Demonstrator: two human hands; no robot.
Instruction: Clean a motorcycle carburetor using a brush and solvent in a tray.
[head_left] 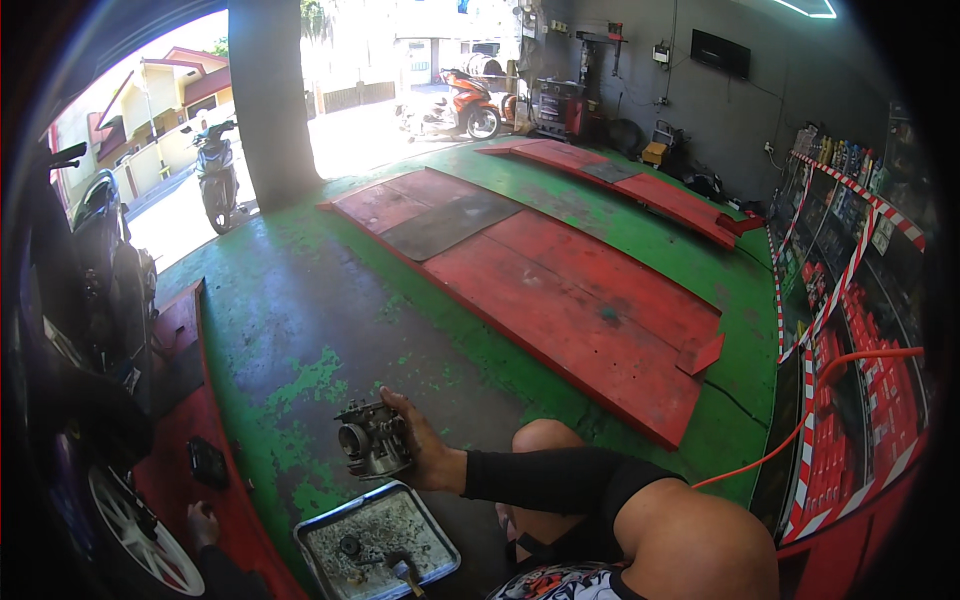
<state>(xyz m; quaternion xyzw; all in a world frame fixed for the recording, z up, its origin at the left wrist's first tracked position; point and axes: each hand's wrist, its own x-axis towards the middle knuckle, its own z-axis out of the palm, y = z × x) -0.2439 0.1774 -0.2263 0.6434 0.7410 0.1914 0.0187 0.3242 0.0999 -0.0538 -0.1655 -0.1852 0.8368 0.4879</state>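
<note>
In my right hand [425,448] is a greasy grey metal engine part [376,442] with a round opening on its left side; I cannot tell its exact kind. The fingers are closed around its right side, and it is held above the far edge of a shallow metal tray [452,545]. Dirty residue covers the tray's bottom. In it lie a small dark round piece [350,545] and a brush [402,572]. My left hand [203,522] is low at the left, by the edge of a red ramp; its fingers are too dark to make out.
A black box-like object [207,462] sits on the red ramp [180,440], beside a motorcycle wheel [140,530]. Ahead is a red lift platform [570,290] on the green floor. Shelves behind striped tape [840,280] stand at the right, with an orange hose [760,462] nearby.
</note>
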